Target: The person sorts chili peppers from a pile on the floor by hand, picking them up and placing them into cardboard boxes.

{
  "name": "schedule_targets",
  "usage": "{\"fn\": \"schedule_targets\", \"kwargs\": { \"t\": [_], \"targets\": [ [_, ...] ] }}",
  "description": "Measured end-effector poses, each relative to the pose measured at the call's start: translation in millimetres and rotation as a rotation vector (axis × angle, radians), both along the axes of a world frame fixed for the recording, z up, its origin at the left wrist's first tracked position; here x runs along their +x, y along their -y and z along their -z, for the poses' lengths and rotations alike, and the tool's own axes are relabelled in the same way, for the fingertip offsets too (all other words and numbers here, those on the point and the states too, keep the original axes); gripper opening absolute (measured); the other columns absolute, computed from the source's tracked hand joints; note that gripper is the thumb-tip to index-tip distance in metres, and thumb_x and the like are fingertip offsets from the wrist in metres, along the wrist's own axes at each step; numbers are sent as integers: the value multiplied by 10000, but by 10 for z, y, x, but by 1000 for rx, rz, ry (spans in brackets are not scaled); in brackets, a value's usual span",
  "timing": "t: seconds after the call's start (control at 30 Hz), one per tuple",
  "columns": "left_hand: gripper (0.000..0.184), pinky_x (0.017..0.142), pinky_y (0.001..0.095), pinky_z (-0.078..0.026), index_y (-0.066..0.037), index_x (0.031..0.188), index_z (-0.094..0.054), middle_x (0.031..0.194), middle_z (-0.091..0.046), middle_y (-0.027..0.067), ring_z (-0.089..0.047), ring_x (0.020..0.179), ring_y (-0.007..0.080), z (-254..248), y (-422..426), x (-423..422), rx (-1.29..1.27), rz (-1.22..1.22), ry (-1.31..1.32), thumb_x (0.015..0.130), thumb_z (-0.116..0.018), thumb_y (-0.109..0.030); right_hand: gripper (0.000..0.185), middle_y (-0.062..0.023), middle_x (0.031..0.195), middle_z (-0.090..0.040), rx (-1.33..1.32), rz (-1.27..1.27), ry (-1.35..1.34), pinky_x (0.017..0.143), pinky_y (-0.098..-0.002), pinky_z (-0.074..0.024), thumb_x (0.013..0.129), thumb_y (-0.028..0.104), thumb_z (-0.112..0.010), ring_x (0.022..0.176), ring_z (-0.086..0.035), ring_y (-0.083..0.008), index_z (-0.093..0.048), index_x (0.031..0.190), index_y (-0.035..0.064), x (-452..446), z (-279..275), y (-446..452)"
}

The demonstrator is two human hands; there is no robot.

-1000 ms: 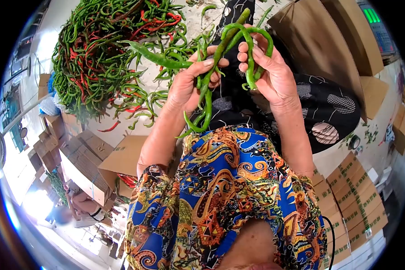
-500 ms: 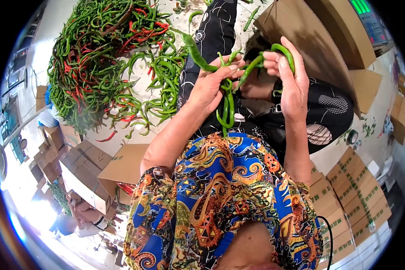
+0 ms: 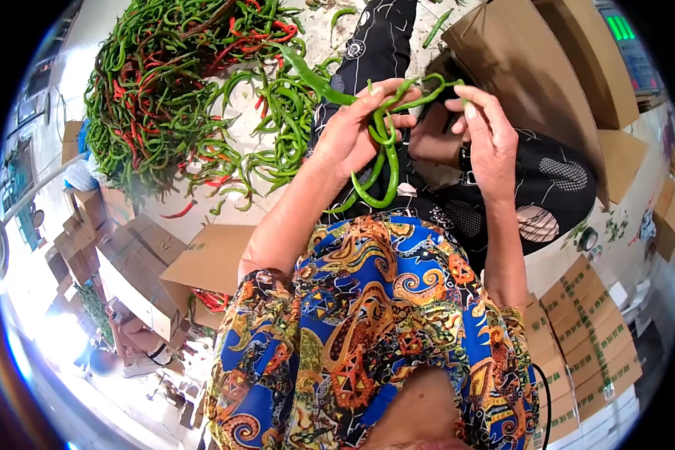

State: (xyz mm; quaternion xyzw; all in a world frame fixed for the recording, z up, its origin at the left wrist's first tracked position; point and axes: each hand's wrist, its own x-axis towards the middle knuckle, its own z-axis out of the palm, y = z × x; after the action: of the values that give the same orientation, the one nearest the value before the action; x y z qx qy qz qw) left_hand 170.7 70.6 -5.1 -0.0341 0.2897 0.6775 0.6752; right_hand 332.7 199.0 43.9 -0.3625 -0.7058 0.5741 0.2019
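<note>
My left hand [image 3: 356,131] is closed around a loose bunch of long green chili peppers [image 3: 390,176], which curl below and beyond the fingers. One broad, pale green pepper [image 3: 307,75] juts out from it toward the upper left. Another thin green pepper [image 3: 431,96] reaches from the bunch across to the right. Its end lies at the fingertips of my right hand [image 3: 489,142], whose fingers are bent and apart, with nothing seen gripped between them. Both hands are above my lap.
A big heap of green and red chili peppers [image 3: 150,97] lies on the floor at the left, with looser green ones [image 3: 281,127] beside my leg. An upright cardboard box [image 3: 525,67] stands at the right. An open carton [image 3: 210,255] is at lower left, where another person [image 3: 135,341] sits.
The curved pepper that was in my right hand is no longer there; a pepper now stretches from the left-hand bunch to the right fingertips. The view has shifted slightly.
</note>
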Motion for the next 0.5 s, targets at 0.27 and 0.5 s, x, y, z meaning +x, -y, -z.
{"fn": "schedule_targets", "kwargs": {
  "t": [0.27,0.5],
  "targets": [
    [454,786,321,-508,-6,1306,-459,1222,-556,193,-588,974,247,58,-119,43,153,-119,209,946,-514,-278,393,-105,1066,-636,-457,121,-79,730,-238,-485,937,85,-535,874,-586,-119,-389,1294,14,77,203,185],
    [521,997,343,-437,-16,1348,-397,1278,-502,165,-503,1180,243,-10,-228,112,66,-170,9,895,-605,-170,571,-147,1269,-512,-681,-22,-169,951,-299,-442,873,81,-639,1079,-555,-172,-345,1352,-21,-86,207,520]
  ]
}}
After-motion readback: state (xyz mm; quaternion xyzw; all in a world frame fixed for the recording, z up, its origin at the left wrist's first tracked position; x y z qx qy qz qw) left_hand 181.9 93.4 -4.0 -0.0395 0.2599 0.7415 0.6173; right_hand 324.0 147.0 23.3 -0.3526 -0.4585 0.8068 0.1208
